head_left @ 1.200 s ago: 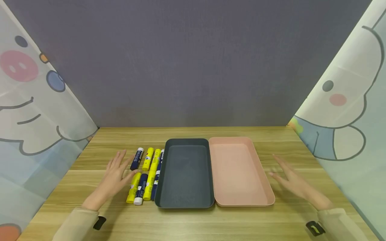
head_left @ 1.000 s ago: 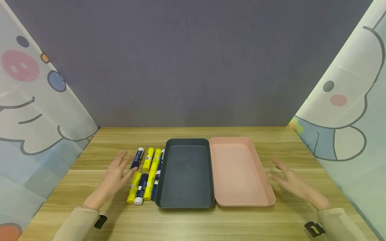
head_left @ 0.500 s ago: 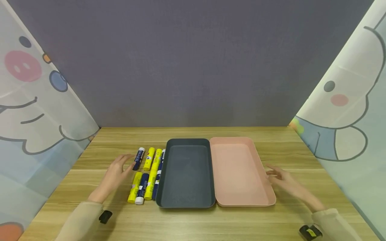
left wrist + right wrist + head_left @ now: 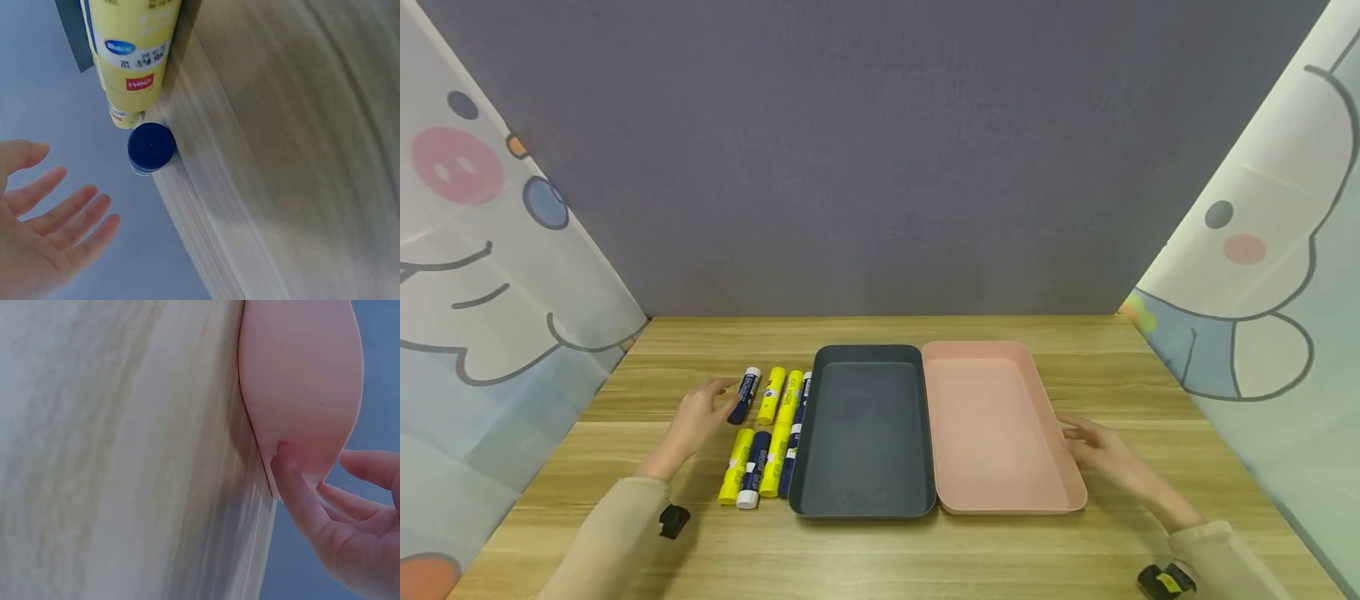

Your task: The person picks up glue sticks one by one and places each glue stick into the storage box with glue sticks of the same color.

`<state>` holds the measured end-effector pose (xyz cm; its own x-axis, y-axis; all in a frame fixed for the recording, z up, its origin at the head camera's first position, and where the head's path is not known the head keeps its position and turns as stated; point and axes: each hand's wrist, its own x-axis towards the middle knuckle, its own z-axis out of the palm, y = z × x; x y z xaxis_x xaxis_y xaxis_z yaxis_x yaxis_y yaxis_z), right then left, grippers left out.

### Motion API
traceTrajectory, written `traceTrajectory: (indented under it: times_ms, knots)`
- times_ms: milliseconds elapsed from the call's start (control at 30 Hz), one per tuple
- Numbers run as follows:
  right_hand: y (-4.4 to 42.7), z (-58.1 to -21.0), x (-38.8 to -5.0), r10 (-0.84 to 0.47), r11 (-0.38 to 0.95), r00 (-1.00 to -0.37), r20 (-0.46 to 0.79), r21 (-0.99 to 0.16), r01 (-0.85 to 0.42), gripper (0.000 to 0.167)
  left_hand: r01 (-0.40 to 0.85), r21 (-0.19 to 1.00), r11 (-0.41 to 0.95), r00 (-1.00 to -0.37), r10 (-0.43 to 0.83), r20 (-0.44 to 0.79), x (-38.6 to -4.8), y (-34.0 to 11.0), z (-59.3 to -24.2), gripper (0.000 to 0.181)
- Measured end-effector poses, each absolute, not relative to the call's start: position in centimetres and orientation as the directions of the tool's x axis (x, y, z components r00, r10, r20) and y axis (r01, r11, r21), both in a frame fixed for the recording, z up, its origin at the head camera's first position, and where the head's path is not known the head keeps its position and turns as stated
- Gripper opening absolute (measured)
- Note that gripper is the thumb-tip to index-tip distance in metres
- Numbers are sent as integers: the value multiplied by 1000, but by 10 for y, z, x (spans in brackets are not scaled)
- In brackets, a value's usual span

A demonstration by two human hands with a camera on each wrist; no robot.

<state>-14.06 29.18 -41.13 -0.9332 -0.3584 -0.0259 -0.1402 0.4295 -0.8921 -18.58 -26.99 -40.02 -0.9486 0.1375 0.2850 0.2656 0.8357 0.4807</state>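
Sticks (image 4: 775,460), yellow and navy, lie on the table (image 4: 865,558) left of the grey tray (image 4: 861,442). Relaxed and empty, my left grip (image 4: 695,418) hovers near the back-left navy stick (image 4: 746,395); my right grip (image 4: 1097,448), loosely bent, touches the pink tray (image 4: 1003,442) at its right wall.

The head view looks forward and down from above the near side, widest and farthest off. The left wrist view sits close, tipped sideways, facing a yellow cylindrical tube with printed label (image 4: 131,56); the right, also tipped, closely faces the pink, shallow rectangular tray (image 4: 306,381). Both share the wood-grain table (image 4: 880,554) with the head view.
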Motion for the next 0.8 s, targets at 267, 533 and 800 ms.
traceTrajectory:
  times_ms: [267,533,800]
  knots:
    - [293,-414,-142,-357,422,-933,-34,-897,-129,51,233,475,848,-968,153,201,-197,-273,-402,34]
    - [294,-414,-142,-378,397,-926,-14,-906,-149,50,204,498,843,-979,161,128,-208,-275,-409,39]
    - [296,-415,-143,-386,406,-923,-13,-900,-157,49,161,504,849,-987,139,80,-214,-273,-414,41]
